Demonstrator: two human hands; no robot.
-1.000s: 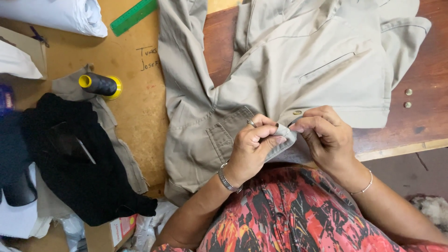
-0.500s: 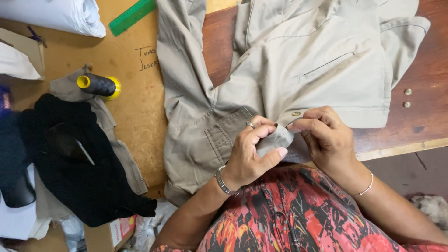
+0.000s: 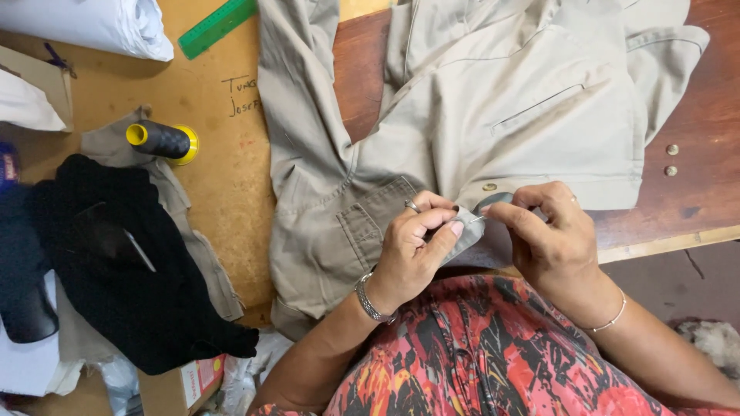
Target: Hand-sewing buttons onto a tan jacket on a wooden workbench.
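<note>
A beige garment (image 3: 493,115) lies spread on the wooden table (image 3: 694,192), its lower edge hanging toward me. My left hand (image 3: 412,250) pinches a folded edge of the garment between thumb and fingers; it wears a ring and a metal bracelet. My right hand (image 3: 547,239) is closed at the same edge, thumb and forefinger pinched on a thin needle (image 3: 477,221) that points at the fold. A small round button (image 3: 489,187) sits on the fabric just above both hands.
A black thread spool with yellow ends (image 3: 162,140) lies at left on a tan board (image 3: 208,169). Black cloth (image 3: 123,270) is heaped at lower left. A green ruler (image 3: 216,27) and white fabric (image 3: 100,27) are at top left. Two metal studs (image 3: 672,159) sit at right.
My right hand has drawn slightly right and away from the fold, and my left thumb has shifted over the fabric edge. The garment stays in place.
</note>
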